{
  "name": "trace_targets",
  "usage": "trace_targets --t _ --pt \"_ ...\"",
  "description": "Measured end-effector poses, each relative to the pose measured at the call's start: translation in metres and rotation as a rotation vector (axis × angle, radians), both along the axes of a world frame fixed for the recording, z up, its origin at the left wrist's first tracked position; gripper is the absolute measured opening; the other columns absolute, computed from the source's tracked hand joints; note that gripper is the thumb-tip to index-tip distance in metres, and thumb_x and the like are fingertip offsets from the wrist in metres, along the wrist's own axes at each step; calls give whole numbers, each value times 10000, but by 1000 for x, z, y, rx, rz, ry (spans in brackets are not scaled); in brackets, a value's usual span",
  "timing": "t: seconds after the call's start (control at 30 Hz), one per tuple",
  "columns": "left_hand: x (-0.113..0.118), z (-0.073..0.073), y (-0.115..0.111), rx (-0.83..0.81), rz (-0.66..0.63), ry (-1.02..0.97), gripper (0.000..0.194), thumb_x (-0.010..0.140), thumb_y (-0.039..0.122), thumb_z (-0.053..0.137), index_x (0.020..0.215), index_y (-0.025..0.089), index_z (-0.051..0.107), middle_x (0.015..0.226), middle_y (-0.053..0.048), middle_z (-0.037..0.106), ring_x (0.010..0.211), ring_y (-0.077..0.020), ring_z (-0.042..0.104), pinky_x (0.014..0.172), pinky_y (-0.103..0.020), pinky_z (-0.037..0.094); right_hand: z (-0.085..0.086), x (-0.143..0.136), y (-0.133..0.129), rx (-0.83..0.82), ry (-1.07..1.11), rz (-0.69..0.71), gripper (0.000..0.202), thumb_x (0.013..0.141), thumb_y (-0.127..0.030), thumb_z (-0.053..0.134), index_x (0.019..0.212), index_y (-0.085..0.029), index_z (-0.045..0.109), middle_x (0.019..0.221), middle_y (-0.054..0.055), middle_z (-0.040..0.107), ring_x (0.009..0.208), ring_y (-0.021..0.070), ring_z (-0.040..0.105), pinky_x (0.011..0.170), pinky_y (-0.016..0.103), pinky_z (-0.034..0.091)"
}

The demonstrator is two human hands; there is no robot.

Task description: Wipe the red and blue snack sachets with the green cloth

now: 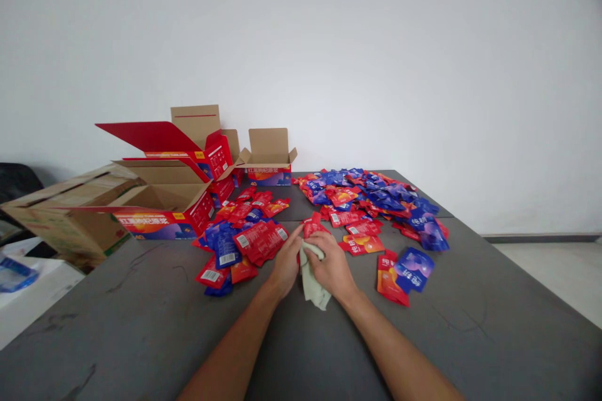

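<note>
In the middle of the head view my two hands are close together over the dark table. My left hand (286,268) is closed on a red pouch (314,224), whose top sticks out past my fingers. My right hand (332,265) is closed on a pale green cloth (313,282) pressed against the pouch. The cloth's lower end hangs down toward the tabletop. Left of my hands lies a pile of red and blue pouches (254,241). To the right are a blue pouch (414,269) and a red pouch (390,279), partly overlapping.
A large heap of red and blue pouches (371,194) covers the table's far right. Open red printed cartons (160,222) stand at the left, with another open carton (269,175) at the back. Beyond the table's left edge are a brown cardboard box (79,219) and a white box (42,294).
</note>
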State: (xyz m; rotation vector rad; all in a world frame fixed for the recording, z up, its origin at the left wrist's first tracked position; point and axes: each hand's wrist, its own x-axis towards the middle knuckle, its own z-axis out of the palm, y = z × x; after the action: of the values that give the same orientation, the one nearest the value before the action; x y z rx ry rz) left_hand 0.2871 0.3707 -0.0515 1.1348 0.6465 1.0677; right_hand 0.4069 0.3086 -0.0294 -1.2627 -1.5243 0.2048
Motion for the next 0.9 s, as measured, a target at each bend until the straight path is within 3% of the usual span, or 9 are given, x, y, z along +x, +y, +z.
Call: trace_targets --t 0.1,0.2,0.33,0.53,0.73,0.9 --pt "-2 7 -5 -85 -52 -82 621 850 340 618 1454 267 492 1383 -78 617 1180 -207 622 1016 -343 470 0 -2 -1 -16 -18 12 229 844 -167 632 1021 -259 744 1030 66 647 1007 216 606 914 362 504" --pt "-5 16 -7 -154 -108 -104 736 784 256 643 1491 259 438 1288 -88 675 1051 -208 675 894 -326 525 1 0 -1 -47 -34 -5 249 832 -146 628 1015 -263 751 982 58 629 967 213 599 885 354 506" --pt "-6 23 -10 -155 -182 -66 827 657 105 635 1459 234 482 1242 -100 700 889 -200 702 704 -269 522 4 15 2 -52 -14 -154 240 845 -176 610 1028 -234 755 995 78 627 970 230 593 899 381 496" --pt "-5 14 -8 -87 -255 -5 836 574 29 574 1390 205 572 1372 -118 626 1072 -265 674 809 -313 535 11 36 4 -18 3 -314 263 897 -242 543 1066 -213 743 1009 90 629 970 240 581 905 398 486" --pt "-6 5 -3 -9 -227 -3 800 609 28 565 1383 224 585 1441 -102 571 1271 -284 567 1026 -393 468 0 23 4 -14 -128 -203 256 887 -188 557 1064 -219 739 1030 95 631 1001 247 563 909 391 475" --pt "-7 2 -1 -22 -176 -1 881 582 5 525 1434 228 521 1454 -104 558 1295 -281 548 995 -367 493 -4 6 0 -81 -183 -17 260 839 -96 591 996 -240 740 999 64 636 1003 222 564 912 356 464"
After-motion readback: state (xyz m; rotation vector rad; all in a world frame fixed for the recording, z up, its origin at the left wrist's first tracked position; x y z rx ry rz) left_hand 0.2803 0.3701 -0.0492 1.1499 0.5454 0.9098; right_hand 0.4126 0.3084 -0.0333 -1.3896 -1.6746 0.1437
